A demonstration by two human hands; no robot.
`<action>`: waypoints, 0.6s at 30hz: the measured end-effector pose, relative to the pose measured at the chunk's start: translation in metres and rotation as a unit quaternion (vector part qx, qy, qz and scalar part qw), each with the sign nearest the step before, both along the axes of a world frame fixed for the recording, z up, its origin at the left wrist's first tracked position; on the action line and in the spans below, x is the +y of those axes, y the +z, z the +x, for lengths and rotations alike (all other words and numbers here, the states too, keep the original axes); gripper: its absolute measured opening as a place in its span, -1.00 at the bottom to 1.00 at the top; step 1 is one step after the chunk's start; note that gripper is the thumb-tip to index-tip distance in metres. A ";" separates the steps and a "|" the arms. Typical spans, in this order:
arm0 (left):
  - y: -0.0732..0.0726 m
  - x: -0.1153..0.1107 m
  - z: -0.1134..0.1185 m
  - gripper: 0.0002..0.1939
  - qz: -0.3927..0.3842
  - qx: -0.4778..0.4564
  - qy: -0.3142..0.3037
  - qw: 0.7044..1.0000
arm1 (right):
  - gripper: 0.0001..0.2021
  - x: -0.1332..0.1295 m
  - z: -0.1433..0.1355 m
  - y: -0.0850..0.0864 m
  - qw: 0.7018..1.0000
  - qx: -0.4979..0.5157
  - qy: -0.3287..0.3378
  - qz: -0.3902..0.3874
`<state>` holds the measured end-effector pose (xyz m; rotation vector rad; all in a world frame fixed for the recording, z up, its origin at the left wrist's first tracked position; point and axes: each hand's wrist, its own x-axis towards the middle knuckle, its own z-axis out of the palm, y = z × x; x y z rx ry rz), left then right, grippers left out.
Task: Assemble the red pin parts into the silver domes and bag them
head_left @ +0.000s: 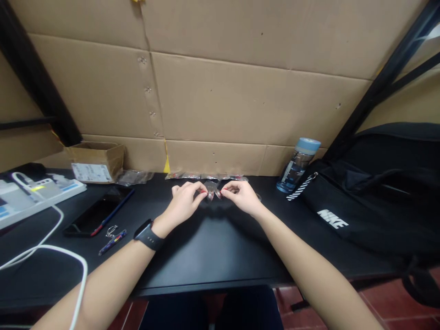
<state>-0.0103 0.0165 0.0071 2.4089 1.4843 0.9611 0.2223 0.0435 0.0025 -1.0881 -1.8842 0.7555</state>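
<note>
My left hand [185, 201], with a dark watch on its wrist, is closed in a pinch between thumb and fingers. Opposite it, my right hand [243, 196] pinches in the same way. Between the fingertips is a small shiny plastic packet [213, 189], gripped from both sides just above the black table [206, 247]. Its lower edge shows glossy, reddish spots; what is inside is too small to make out. Just behind the hands, several similar clear packets [192, 176] lie in a row against the cardboard wall.
To the left are a small cardboard box [115, 160], a phone [103, 211], a keychain [113, 242], a power strip [44, 201] and a white cable [68, 250] crossing near my left forearm. A water bottle [297, 167] and black backpack [385, 197] stand right.
</note>
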 end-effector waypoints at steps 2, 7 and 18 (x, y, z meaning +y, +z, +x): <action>-0.001 0.000 0.002 -0.86 -0.015 -0.006 -0.004 1.000 | -0.81 0.000 -0.003 -0.002 0.999 0.047 0.012 -0.022; -0.004 0.000 0.004 -0.85 -0.033 -0.005 -0.020 0.999 | -0.81 -0.006 -0.010 -0.006 0.995 0.045 0.053 -0.067; -0.016 0.007 0.003 -0.88 -0.080 0.044 -0.045 0.995 | -0.86 -0.002 -0.010 -0.025 0.991 -0.037 0.099 -0.086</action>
